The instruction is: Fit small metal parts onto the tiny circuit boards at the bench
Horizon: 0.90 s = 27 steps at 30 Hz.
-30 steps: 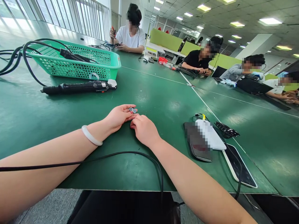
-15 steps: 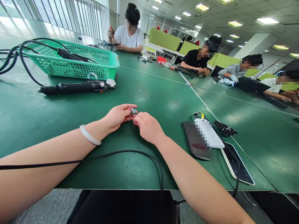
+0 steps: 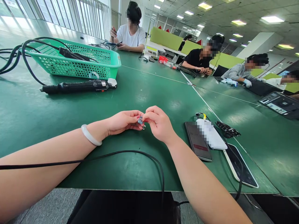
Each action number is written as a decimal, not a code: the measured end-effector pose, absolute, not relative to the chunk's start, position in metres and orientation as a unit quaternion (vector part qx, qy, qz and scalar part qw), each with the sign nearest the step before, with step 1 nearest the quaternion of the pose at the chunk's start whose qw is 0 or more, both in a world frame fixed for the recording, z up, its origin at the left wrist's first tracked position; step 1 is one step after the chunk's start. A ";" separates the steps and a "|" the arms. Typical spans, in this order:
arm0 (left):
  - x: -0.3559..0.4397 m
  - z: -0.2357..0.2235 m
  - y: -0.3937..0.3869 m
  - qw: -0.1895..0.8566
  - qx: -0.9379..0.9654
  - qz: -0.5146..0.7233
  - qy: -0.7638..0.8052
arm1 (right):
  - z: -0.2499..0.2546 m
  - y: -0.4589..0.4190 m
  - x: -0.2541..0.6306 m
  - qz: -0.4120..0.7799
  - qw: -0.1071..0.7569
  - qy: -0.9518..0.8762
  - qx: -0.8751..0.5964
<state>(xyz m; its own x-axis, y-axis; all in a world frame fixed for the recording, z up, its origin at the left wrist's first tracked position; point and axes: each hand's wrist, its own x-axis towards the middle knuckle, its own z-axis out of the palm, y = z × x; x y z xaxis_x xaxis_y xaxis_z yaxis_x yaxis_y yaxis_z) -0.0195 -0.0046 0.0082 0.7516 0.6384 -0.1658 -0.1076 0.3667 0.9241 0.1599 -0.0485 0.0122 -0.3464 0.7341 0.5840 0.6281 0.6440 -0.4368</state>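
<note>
My left hand [image 3: 123, 122], with a white bangle above its wrist, pinches a small blue-grey electronic part [image 3: 140, 120] between thumb and fingers. A tiny rectangular metal piece [image 3: 144, 127] shows just below it, by the left fingertips; it looks like a connector end, too small to tell for sure. My right hand [image 3: 160, 124] is closed, thumb and forefinger pinched together right against the part's right side. What lies between the right fingertips is hidden. Both hands are held over the green table [image 3: 112, 174].
A black electric screwdriver [image 3: 77, 86] lies before a green mesh basket [image 3: 77, 60] holding cables. On the right are a dark phone [image 3: 198, 146], a white device [image 3: 211, 135] and a white-edged tablet-like device [image 3: 243, 168]. A black cable [image 3: 130, 151] crosses near me. Several people sit beyond.
Both hands have moved slightly right, and the right hand has risen so its fingertips meet the part. The tiny metal piece has come into view. At far right, a co-worker's dark panel has appeared.
</note>
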 end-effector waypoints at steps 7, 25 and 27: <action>-0.019 0.008 -0.006 0.786 0.510 0.232 0.261 | 0.012 -0.049 0.160 0.034 0.369 -0.830 -0.416; -0.015 0.005 0.002 0.744 0.410 0.384 0.361 | 0.003 -0.042 0.170 0.137 0.294 -0.767 -0.553; -0.015 0.004 0.004 0.734 0.398 0.399 0.378 | -0.001 -0.042 0.167 0.150 0.256 -0.774 -0.559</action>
